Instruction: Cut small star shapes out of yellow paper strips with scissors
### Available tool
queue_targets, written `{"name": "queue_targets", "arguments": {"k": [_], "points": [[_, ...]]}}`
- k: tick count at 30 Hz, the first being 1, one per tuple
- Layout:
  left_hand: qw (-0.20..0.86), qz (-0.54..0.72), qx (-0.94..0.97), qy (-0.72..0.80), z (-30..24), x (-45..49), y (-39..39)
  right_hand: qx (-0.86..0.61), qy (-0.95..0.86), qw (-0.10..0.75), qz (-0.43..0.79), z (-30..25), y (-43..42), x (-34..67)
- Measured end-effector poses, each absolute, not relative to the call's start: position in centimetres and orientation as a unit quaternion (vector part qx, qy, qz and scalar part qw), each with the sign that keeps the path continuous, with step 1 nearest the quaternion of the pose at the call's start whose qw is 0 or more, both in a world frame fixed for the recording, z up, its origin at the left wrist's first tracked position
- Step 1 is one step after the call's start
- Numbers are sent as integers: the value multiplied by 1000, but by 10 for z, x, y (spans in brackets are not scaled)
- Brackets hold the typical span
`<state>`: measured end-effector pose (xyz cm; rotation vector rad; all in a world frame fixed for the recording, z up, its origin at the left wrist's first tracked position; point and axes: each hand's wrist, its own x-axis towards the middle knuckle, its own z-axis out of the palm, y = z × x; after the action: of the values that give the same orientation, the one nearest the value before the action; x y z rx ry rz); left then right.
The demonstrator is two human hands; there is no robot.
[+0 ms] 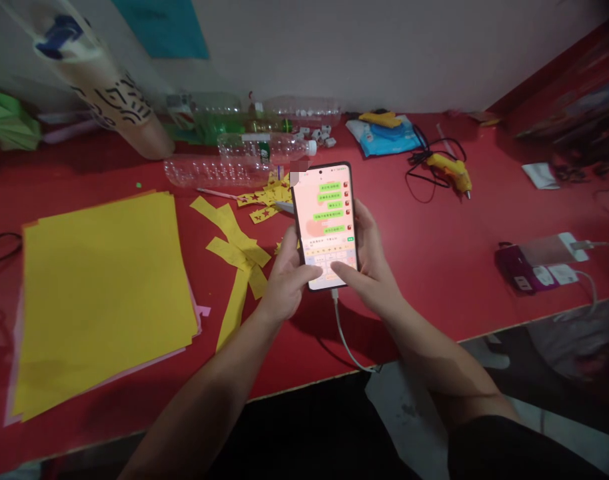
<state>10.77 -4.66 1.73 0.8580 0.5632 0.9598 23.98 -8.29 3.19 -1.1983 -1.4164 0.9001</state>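
Note:
A smartphone point(327, 223) is held upright over the red table, its lit screen showing green chat bubbles and an on-screen keyboard. My left hand point(287, 280) wraps its left edge, the thumb over the keyboard. Round the right edge curls my right hand point(372, 267), its thumb also over the keys. A white charging cable point(338, 323) runs from the phone's bottom end down past the table edge. Left of my hands lie cut yellow paper strips point(234, 247). Behind the phone are yellow pieces with star-shaped cutouts point(264, 197), and scissors partly hidden there.
A stack of yellow paper point(104, 293) lies at left. Plastic bottles point(209, 172) and a tall tumbler point(114, 93) stand or lie along the wall. A yellow glue gun point(449, 170), a blue packet point(384, 137) and a purple power strip point(514, 270) are at right.

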Motion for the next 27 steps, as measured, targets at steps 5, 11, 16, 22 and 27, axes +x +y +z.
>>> {"name": "queue_targets", "arguments": {"k": [5, 11, 16, 22, 27], "points": [[766, 433, 401, 255, 18, 108, -48, -508, -585, 523, 354, 30, -83, 240], [761, 438, 402, 261, 16, 108, -48, -490, -596, 527, 356, 30, -83, 240], [763, 440, 399, 256, 18, 108, -47, -489, -590, 526, 369, 30, -83, 241], [770, 456, 378, 238, 18, 109, -45, -478, -585, 540, 372, 26, -82, 242], [765, 455, 374, 259, 17, 110, -45, -487, -583, 532, 374, 29, -83, 241]]}}
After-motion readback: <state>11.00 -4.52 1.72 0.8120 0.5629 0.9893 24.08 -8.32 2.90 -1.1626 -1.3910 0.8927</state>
